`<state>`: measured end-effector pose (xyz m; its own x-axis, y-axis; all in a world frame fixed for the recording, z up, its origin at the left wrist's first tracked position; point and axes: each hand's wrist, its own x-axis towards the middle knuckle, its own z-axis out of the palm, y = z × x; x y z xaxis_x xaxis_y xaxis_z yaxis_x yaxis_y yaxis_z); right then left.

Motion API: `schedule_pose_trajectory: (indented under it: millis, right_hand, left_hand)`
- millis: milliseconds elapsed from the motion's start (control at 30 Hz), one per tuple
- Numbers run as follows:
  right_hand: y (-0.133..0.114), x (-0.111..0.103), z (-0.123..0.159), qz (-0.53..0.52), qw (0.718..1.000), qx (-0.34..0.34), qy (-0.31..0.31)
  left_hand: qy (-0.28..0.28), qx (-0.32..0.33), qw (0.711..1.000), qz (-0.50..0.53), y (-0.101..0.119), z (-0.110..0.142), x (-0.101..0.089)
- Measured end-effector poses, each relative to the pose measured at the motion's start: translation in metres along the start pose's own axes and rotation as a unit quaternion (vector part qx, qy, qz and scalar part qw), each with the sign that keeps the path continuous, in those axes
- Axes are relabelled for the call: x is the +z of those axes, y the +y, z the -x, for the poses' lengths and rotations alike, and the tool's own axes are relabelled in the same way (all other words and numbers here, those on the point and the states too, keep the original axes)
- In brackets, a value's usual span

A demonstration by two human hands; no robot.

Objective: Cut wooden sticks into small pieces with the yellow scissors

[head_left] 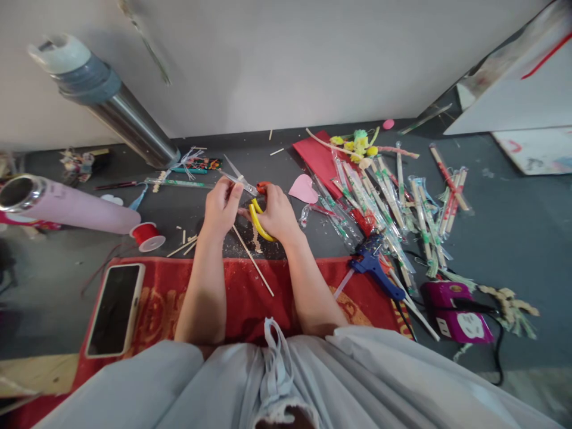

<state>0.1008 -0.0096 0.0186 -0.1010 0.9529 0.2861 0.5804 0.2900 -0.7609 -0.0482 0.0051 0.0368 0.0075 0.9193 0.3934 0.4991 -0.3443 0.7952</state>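
My right hand is closed around the yellow handle of a pair of scissors. Their blades are spread and point up and left, towards my left hand. That hand is closed, thumb against fingers, on a thin wooden stick whose long end slants down over the red cloth. Its upper end is partly hidden by the fingers, close beside the blades. Short cut stick pieces and crumbs lie on the dark table under and beside my hands.
Left are a phone, red thread spool, pink bottle and steel flask. Right are a pink paper heart, several plastic-wrapped sticks, a blue glue gun and a purple power adapter with a cord. A wall stands behind.
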Motion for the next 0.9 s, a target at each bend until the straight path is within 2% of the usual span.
schedule_pose_trajectory:
  millis: [167, 533, 700, 900]
  right_hand:
    - [0.001, -0.001, 0.000, -0.022, 1.000, -0.003, 0.007]
    - [0.004, -0.003, -0.002, -0.021, 1.000, -0.009, -0.002]
    - [0.004, -0.005, -0.004, -0.046, 0.999, -0.013, -0.017]
    - [0.005, -0.005, -0.004, -0.051, 0.999, -0.017, -0.002]
  left_hand:
    - [-0.013, -0.015, 0.999, 0.033, -0.003, 0.000, 0.002]
    - [-0.014, -0.009, 1.000, 0.014, 0.001, -0.001, -0.001]
    - [-0.006, -0.013, 1.000, 0.013, -0.007, 0.000, -0.001]
    - [-0.007, -0.016, 1.000, 0.005, -0.012, 0.000, -0.002]
